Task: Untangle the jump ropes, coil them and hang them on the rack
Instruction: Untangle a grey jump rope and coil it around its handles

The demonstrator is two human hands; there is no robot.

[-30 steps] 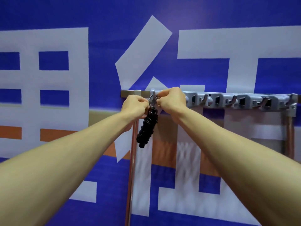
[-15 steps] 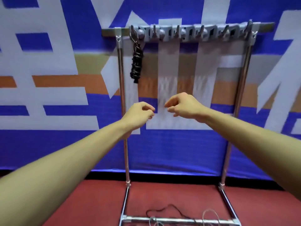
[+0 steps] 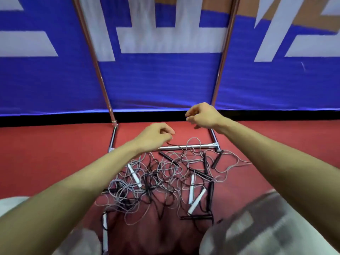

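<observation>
Your left hand [image 3: 155,135] and right hand [image 3: 202,115] hung with fingers loosely curled, holding nothing. The ropes [image 3: 165,181] lay in a messy pile below your fingers, nearer the left hand, with handles pointing every way. The top of the rack [image 3: 193,146] was cut off. You could not tell which cord joined which handle.

Single head-worn view, wide-angle, pitched steeply down and forward. Left hand [image 3: 154,137] and right hand [image 3: 202,115] sit mid-frame at arm's reach, right one higher in frame. Floor [image 3: 46,153] fills the lower half. Tangle of jump ropes [image 3: 161,181] lies just below the hands, close to the wearer. Rack [image 3: 171,147] faces the camera: base bar mid-frame, two uprights running out the top edge. Banner wall [image 3: 156,80] behind it fills the upper half. Lower corners are blurred.
</observation>
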